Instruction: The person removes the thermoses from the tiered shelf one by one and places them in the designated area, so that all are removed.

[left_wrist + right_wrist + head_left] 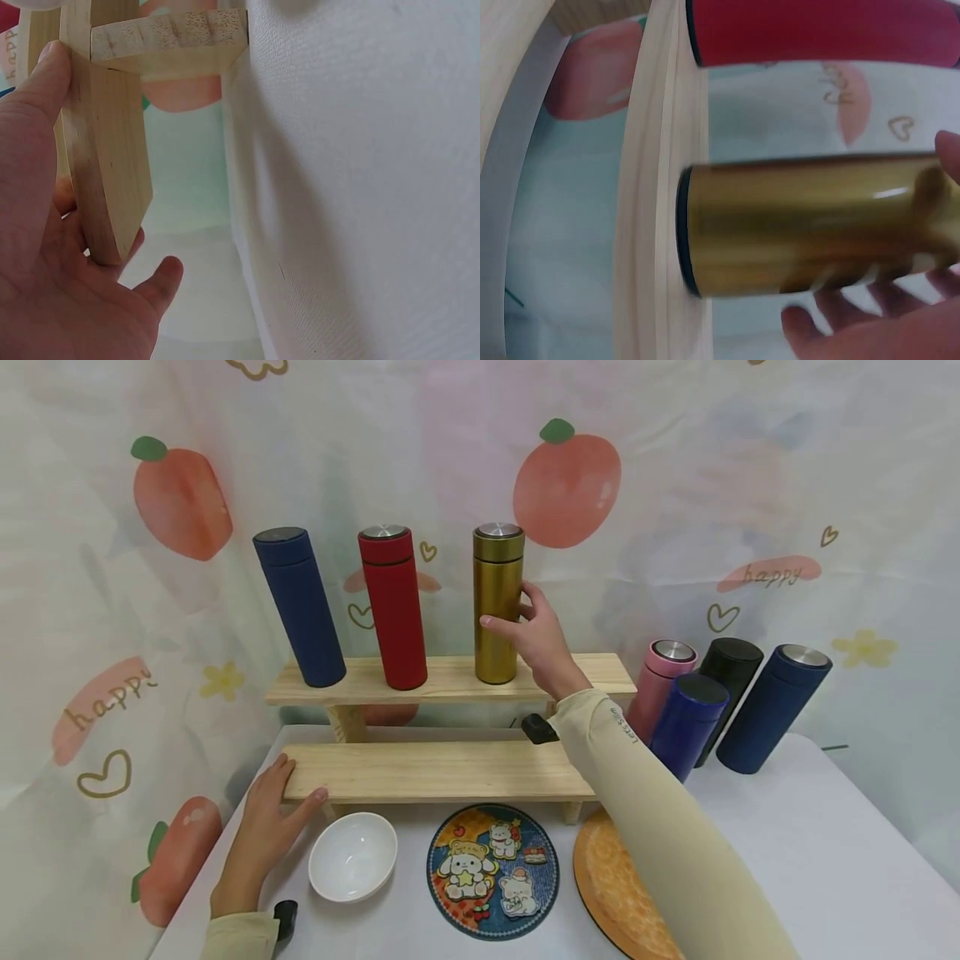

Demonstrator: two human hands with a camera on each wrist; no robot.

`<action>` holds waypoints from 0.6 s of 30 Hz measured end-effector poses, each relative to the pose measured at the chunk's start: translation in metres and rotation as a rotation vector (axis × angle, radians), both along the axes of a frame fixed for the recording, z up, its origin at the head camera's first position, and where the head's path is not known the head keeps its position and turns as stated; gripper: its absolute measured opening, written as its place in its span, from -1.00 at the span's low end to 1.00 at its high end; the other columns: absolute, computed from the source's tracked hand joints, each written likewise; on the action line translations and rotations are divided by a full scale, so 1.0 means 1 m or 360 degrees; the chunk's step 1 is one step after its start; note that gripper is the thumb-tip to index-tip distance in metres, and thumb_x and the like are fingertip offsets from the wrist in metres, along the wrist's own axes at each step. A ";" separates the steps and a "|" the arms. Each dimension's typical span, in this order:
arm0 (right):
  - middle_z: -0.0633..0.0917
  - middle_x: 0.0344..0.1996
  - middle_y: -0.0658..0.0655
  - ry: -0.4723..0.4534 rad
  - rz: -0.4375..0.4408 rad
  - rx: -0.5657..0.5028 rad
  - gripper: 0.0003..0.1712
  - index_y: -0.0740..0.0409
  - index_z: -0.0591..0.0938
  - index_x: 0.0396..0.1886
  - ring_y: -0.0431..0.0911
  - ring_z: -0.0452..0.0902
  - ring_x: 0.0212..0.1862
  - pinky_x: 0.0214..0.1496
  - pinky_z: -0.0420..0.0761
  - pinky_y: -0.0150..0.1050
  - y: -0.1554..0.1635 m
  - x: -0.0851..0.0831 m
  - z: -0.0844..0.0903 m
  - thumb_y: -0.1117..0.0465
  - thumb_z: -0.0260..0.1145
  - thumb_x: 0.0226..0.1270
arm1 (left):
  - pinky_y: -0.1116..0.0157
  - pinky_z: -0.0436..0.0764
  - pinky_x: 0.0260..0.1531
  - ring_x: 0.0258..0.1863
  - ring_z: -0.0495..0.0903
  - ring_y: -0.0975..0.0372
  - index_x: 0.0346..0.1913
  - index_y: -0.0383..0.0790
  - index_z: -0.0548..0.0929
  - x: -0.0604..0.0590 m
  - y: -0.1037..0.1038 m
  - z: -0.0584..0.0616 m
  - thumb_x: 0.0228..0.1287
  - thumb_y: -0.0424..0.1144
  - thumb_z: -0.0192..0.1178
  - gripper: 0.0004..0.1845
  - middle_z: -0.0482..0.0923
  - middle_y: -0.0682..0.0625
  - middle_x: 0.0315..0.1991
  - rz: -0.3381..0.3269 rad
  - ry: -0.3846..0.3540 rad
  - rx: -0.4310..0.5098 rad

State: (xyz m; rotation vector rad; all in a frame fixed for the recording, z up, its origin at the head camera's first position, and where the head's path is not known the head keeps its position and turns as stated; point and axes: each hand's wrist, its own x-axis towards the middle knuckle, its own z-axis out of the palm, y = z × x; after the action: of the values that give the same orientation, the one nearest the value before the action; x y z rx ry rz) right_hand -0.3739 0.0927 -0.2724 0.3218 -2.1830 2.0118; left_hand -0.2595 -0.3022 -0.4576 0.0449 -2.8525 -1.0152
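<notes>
My right hand [543,639] holds a gold thermos bottle [497,652] upright on the upper wooden shelf [450,692], thumb across its front and fingers around its right side. In the right wrist view, the gold bottle's dark base [688,232] meets the shelf edge, and some fingers [799,330] stand a little off its side. A red thermos [393,610] and a blue thermos [300,610] stand on the same shelf to the left. My left hand [262,818] grips the left end of the lower wooden shelf [442,772], with its thumb [45,82] along the front edge.
At the right stand a pink bottle [654,685], a short blue bottle [688,727], a black bottle [727,677] and a dark blue bottle [772,710]. In front of the shelves lie a white bowl [352,857], a round cartoon mat [491,827] and an orange round mat [618,877], partly behind my right sleeve.
</notes>
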 end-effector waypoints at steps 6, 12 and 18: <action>0.39 0.54 0.27 -0.0014 0.0035 0.0110 -0.06 0.09 0.20 0.70 0.15 0.31 0.54 0.56 0.37 0.15 0.006 -0.007 0.000 0.16 0.48 0.47 | -0.39 0.03 0.52 0.66 -0.15 -0.32 0.67 -0.44 0.08 0.001 0.000 0.001 0.49 0.26 0.27 0.07 -0.15 -0.37 0.72 -0.0013 -0.0008 -0.0001; 0.36 0.57 0.22 -0.0014 0.0009 0.0172 -0.03 0.01 0.18 0.72 0.15 0.29 0.55 0.57 0.34 0.20 0.008 -0.007 -0.003 0.11 0.49 0.47 | -0.38 0.02 0.52 0.67 -0.16 -0.32 0.67 -0.45 0.07 0.000 0.001 0.001 0.51 0.23 0.27 0.05 -0.16 -0.37 0.72 -0.0026 -0.0012 -0.0003; 0.38 0.56 0.21 0.0023 -0.0030 0.0173 -0.03 0.01 0.21 0.71 0.15 0.33 0.53 0.54 0.38 0.20 0.008 -0.003 -0.005 0.09 0.51 0.46 | -0.38 0.01 0.53 0.67 -0.16 -0.31 0.68 -0.45 0.07 0.001 0.000 0.002 0.51 0.25 0.26 0.07 -0.16 -0.37 0.72 -0.0025 -0.0016 -0.0005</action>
State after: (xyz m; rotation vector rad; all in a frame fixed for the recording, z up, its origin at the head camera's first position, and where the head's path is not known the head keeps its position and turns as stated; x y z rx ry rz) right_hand -0.3773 0.1012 -0.2778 0.3268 -2.2823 1.8795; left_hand -0.2590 -0.3019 -0.4556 0.0278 -2.8682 -1.0162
